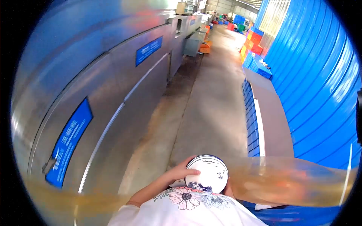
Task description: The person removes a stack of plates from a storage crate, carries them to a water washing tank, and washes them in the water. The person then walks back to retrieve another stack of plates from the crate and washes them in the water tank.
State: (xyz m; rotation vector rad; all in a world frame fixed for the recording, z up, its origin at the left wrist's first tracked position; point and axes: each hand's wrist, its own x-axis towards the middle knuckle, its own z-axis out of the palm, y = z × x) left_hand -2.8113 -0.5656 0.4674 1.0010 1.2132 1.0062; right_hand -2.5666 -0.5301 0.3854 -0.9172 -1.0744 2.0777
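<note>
White dish (209,174), round, no long axis, lies between the hands just before the flowered shirt (158,211): left hand (182,171) grasping its left edge, thumb over the face; right hand (229,188) at the opposite edge, mostly hidden, grip can't be told.

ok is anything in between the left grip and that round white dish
Nothing visible: the left grip touches the dish, its thumb on the white face. The right grip, partly hidden, is at the opposite edge.
</note>
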